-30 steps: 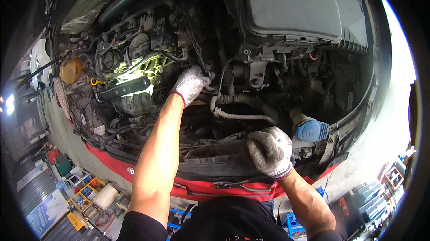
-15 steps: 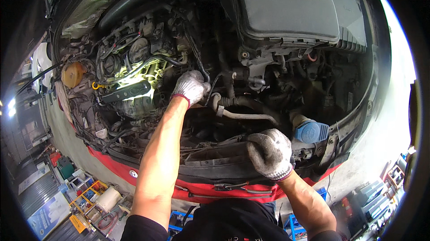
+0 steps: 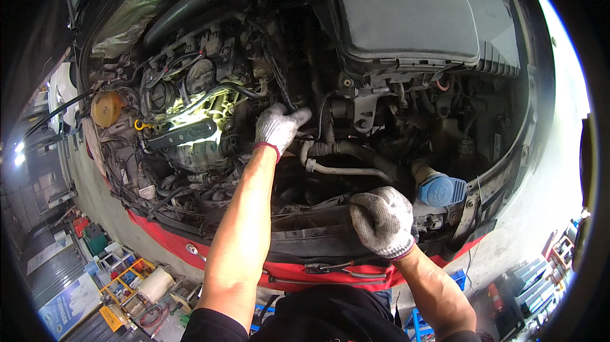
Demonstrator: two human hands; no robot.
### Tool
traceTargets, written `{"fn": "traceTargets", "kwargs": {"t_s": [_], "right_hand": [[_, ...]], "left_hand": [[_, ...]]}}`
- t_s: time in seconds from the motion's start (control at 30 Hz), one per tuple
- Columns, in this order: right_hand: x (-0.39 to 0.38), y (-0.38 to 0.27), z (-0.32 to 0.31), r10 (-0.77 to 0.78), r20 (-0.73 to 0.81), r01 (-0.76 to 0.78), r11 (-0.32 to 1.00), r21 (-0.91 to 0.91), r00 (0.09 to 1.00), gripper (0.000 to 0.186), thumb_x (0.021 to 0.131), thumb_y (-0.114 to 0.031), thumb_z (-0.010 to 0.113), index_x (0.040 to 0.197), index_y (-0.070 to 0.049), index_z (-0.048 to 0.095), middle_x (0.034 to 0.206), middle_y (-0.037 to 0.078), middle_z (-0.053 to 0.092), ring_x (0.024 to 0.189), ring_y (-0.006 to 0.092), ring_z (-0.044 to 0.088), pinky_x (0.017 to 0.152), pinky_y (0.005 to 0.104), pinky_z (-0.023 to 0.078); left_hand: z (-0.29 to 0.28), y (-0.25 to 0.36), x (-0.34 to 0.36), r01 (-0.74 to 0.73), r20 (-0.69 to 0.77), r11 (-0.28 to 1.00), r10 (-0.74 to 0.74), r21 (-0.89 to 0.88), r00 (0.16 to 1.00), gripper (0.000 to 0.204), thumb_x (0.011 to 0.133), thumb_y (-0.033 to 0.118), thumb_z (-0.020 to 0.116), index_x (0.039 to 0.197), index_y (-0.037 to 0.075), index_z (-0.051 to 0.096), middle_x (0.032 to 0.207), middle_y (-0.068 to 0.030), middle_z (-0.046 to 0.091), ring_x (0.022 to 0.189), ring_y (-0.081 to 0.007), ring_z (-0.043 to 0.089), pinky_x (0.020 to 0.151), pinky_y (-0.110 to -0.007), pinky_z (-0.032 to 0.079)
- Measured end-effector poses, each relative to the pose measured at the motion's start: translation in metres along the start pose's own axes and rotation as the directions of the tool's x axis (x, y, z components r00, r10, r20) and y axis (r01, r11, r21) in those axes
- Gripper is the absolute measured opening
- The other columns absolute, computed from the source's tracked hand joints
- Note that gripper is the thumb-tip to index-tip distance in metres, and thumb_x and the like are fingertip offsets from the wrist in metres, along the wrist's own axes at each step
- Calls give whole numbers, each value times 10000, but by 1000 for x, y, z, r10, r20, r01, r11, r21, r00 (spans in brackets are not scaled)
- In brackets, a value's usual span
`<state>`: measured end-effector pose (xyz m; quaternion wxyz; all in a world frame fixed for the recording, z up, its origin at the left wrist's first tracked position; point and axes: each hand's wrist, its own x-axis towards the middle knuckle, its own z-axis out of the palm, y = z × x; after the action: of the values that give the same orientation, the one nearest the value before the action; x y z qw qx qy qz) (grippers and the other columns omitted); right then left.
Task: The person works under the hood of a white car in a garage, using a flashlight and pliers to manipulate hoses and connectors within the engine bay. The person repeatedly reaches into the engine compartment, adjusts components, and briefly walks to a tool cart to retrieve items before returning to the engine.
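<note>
My left hand (image 3: 278, 130), in a white knit glove with a dark red cuff, is closed around a black hose (image 3: 284, 91) in the middle of the engine bay. Its thumb points right, and the curled fingers are partly hidden. Just right of it a thin black cable (image 3: 321, 112) arcs down from near a metal bracket (image 3: 365, 112). A pale metal pipe (image 3: 349, 170) runs below that. My right hand (image 3: 383, 222), in a soiled glove of the same kind, is a fist at the bay's front edge. Whatever it may hold is hidden.
Right of the fist stands a blue cap (image 3: 441, 189). A large grey box cover (image 3: 406, 12) fills the back right. At left are the lit engine (image 3: 190, 113) and an orange-yellow reservoir (image 3: 107, 108). Pliers (image 3: 327, 268) and a ratchet (image 3: 196, 251) lie on the red front cover (image 3: 289, 283).
My left hand has shifted slightly right, its thumb now extended. The thin cable now bows out to the right, and the bracket shows more plainly. The right fist has stayed in place.
</note>
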<state>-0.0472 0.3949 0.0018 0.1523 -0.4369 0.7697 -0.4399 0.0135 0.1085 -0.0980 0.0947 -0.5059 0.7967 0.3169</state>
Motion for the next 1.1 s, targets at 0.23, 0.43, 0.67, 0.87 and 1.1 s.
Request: {"fn": "traceTargets", "kwargs": {"t_s": [0.23, 0.43, 0.67, 0.87, 1.1], "right_hand": [[1, -1, -1, 12, -9, -12, 1000, 8, 1000, 180, 754, -135, 765, 917, -88, 706, 791, 94, 653, 716, 301, 631, 655, 411, 507], [2, -1, -1, -8, -25, 9, 999, 32, 1000, 195, 742, -78, 757, 928, -75, 697, 774, 99, 642, 693, 303, 622, 638, 406, 499], [-1, 1, 2, -3, -28, 4, 1000, 21, 1000, 203, 745, -126, 770, 930, -77, 703, 780, 93, 643, 698, 296, 622, 637, 409, 500], [-2, 0, 0, -10, -25, 11, 1000, 23, 1000, 203, 740, -121, 771, 925, -75, 701, 777, 94, 640, 691, 296, 621, 631, 411, 501], [-3, 0, 3, -46, -37, 46, 999, -1, 998, 168, 759, -99, 750, 920, -91, 701, 783, 102, 649, 689, 312, 618, 611, 413, 495]], "left_hand": [[6, 19, -8, 32, -158, 987, -7, 158, 987, 526, 871, 509, 666, 1010, 4, 703, 1048, -251, 698, 1033, -435, 647, 890, -491, 511], [18, 18, -20, -36, -375, 937, 174, 346, 910, 428, 851, 426, 704, 1014, 31, 702, 992, -216, 708, 978, -399, 669, 871, -482, 515], [17, 17, -4, -7, -365, 997, -21, -76, 931, 442, 868, 415, 697, 1067, 20, 709, 1062, -245, 703, 1008, -417, 667, 883, -483, 520], [28, 4, 5, -79, -480, 959, 207, 272, 853, 387, 938, 399, 603, 987, 19, 657, 951, -222, 693, 892, -414, 680, 798, -517, 539], [7, 29, -3, 121, -155, 949, -78, 292, 985, 455, 953, 440, 534, 1074, 25, 677, 1069, -245, 691, 976, -433, 669, 816, -505, 538]]}}
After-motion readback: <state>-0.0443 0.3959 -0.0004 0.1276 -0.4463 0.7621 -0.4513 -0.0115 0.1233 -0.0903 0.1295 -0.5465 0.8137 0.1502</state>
